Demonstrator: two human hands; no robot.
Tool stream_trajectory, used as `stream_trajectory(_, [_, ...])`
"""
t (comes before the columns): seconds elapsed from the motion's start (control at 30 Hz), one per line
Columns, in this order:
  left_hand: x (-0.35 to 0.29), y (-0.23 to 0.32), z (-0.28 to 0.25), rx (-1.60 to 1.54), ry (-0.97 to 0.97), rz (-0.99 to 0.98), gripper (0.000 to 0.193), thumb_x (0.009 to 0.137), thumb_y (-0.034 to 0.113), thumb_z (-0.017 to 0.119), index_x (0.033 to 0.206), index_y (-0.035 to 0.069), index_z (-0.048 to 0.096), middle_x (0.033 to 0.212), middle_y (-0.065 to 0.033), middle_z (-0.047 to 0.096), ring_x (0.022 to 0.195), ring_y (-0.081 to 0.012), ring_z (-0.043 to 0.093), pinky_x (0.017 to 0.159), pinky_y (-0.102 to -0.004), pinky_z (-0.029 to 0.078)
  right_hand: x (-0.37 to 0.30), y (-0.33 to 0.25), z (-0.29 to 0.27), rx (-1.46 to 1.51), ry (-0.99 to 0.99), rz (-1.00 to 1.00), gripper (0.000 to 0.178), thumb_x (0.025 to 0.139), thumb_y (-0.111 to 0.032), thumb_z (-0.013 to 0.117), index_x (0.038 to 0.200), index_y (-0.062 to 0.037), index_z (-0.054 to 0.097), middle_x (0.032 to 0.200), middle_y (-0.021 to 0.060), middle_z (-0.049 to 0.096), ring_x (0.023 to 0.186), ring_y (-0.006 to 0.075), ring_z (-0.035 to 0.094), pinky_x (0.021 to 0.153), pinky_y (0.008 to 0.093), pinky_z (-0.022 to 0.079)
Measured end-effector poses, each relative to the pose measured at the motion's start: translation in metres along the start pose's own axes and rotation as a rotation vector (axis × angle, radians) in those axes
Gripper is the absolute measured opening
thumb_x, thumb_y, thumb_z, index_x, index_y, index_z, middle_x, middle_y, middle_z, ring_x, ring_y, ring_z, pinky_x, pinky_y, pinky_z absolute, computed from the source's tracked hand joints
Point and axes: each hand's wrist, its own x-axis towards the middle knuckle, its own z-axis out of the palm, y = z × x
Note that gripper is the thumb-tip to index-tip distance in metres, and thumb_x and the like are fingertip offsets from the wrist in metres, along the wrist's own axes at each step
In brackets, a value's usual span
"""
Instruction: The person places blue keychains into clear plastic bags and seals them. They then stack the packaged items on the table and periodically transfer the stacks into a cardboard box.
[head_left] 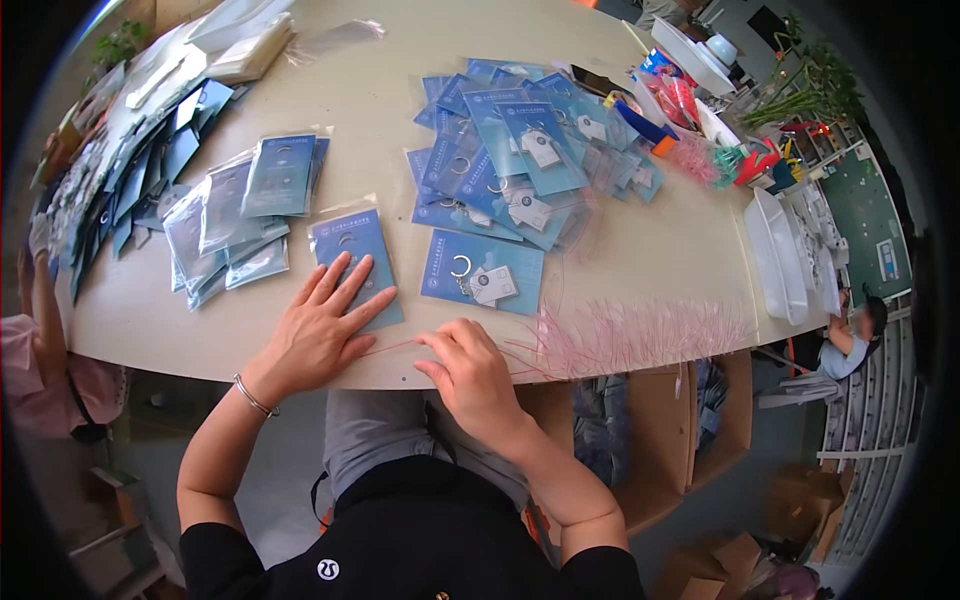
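Observation:
My left hand [322, 322] lies flat with its fingers spread over a blue card in a clear bag [365, 237], pressing on its lower half. A metal ring shows on that card above my fingertips. My right hand [474, 385] is closed in a pinch at the table's near edge. Its fingertips hold a thin pink string [392, 348], which stretches left toward my left thumb. Just beyond my right hand lies a single blue card with a keychain [482, 272], with a split ring and white house-shaped tags on it.
Bagged keychain cards [500, 150] are heaped at the far middle; stacked bagged cards [275, 180] lie left. Pink strings [650, 335] fringe the near right edge. A white tray [775, 255] stands right, open cardboard boxes [655, 430] below. Other people sit at both sides.

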Motion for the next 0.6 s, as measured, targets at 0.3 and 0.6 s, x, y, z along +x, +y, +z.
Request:
stream_trajectory(0.3, [0.002, 0.003, -0.002, -0.003, 0.008, -0.018, 0.060, 0.092, 0.033, 0.060, 0.150, 0.024, 0.044, 0.160, -0.0163, 0.029, 0.148, -0.0382, 0.025, 0.120, -0.0492, 0.020, 0.006, 0.004, 0.009, -0.233, -0.094, -0.216, 0.013, 0.082, -0.010, 0.071, 0.084, -0.0050, 0.059, 0.090, 0.0095, 0.054, 0.092, 0.0291, 0.052, 0.083, 0.0387, 0.045])
stream_trajectory(0.6, [0.003, 0.006, -0.002, -0.029, 0.009, -0.016, 0.060, 0.092, 0.031, 0.059, 0.150, 0.023, 0.045, 0.160, -0.0166, 0.030, 0.148, -0.0390, 0.024, 0.120, -0.0498, 0.019, 0.015, 0.012, 0.013, -0.125, 0.126, -0.141, 0.016, 0.080, -0.010, 0.074, 0.092, -0.0038, 0.065, 0.092, 0.0083, 0.056, 0.090, 0.0273, 0.055, 0.080, 0.0397, 0.045])
